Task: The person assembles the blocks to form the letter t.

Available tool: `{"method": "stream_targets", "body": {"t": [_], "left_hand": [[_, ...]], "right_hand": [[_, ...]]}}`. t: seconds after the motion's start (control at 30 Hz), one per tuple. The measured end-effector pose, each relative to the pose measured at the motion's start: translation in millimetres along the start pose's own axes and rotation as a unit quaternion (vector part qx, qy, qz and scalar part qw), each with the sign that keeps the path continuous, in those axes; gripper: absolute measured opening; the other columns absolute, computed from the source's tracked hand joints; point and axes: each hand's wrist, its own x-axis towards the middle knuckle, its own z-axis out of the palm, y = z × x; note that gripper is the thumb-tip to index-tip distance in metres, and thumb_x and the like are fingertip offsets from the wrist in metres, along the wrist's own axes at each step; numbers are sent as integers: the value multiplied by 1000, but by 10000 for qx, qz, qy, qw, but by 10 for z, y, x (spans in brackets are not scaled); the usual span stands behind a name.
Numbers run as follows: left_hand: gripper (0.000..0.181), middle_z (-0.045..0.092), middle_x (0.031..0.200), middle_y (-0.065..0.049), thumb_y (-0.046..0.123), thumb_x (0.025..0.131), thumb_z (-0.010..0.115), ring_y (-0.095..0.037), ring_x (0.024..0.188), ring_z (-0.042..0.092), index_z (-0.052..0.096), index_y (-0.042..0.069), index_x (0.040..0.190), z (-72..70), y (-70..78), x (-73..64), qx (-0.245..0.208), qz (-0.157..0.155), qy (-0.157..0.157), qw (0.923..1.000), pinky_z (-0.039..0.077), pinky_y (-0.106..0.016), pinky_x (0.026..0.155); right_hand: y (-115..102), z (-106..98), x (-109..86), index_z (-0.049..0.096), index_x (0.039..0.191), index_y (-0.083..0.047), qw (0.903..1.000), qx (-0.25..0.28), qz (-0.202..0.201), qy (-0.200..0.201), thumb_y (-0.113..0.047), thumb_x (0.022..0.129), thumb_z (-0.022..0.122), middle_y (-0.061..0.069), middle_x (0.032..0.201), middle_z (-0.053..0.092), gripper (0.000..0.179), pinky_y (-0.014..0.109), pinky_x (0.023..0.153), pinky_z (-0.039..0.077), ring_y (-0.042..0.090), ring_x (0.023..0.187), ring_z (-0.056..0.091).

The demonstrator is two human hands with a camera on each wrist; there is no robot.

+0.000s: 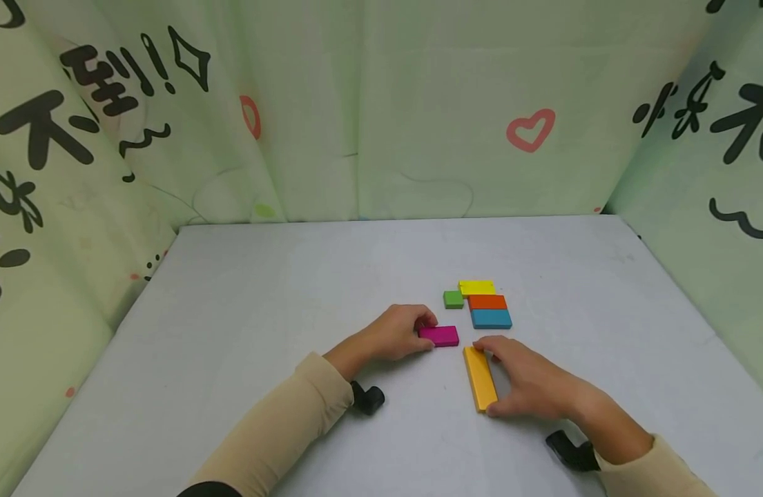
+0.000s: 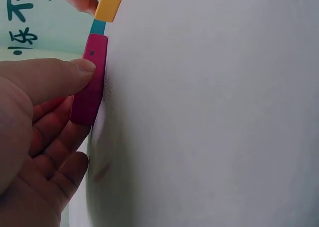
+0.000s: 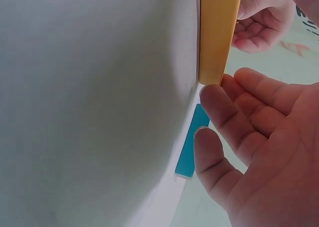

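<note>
My left hand (image 1: 393,335) pinches a magenta block (image 1: 442,337) between thumb and fingers, low over the white table. In the left wrist view the thumb presses one face of this magenta block (image 2: 90,82), with the fingers behind it. My right hand (image 1: 536,379) grips a long orange-yellow block (image 1: 480,379) by its two ends, thumb at the near end and fingers at the far one. From the right wrist, a fingertip sits at the end of the orange-yellow block (image 3: 218,37); the thumb is mostly out of that view.
Beyond the hands, a blue block (image 1: 491,319), an orange-red block (image 1: 487,302) and a yellow block (image 1: 477,288) lie in a stacked row on the table (image 1: 263,290). A small green block (image 1: 453,299) lies left of them. Printed curtains (image 1: 418,103) surround the table.
</note>
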Motion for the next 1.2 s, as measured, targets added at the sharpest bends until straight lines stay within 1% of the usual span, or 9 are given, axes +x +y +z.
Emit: {"method": "stream_targets", "body": {"t": [0.17,0.4,0.8,0.93,1.2], "left_hand": [[34,62,101,6,21,90,77,-9,93,55,65,13,121,26,11,13,12,22,-13,10000,47,-18,81],[34,62,100,6,20,90,77,-9,92,55,65,13,121,34,60,18,-26,-44,-43,10000,47,-18,81],[33,63,99,6,20,90,77,-9,91,54,66,12,120,68,107,44,21,41,-60,10000,47,-17,80],[34,63,99,6,20,89,78,-8,91,54,66,12,120,76,112,53,24,9,-78,10000,47,-17,80],[35,63,101,6,21,89,78,-8,92,54,65,13,120,87,124,69,65,8,-98,9999,47,-17,81]], "right_hand": [[-6,7,-11,45,142,-2,10000,-20,-49,-2,-37,72,89,14,142,49,90,55,102,42,30,121,49],[-9,16,-16,46,142,-1,9999,-80,-126,19,-37,72,89,14,141,49,90,55,102,43,30,121,49],[-22,6,-13,46,141,0,9997,-97,-197,49,-36,73,88,14,138,50,88,56,103,41,32,122,49],[-26,5,-9,46,141,0,9998,-88,-173,47,-36,73,89,13,137,51,88,56,102,41,31,121,49],[-44,-4,0,45,142,0,10000,-50,-16,0,-37,72,89,14,139,50,90,57,104,40,34,125,47]]}}
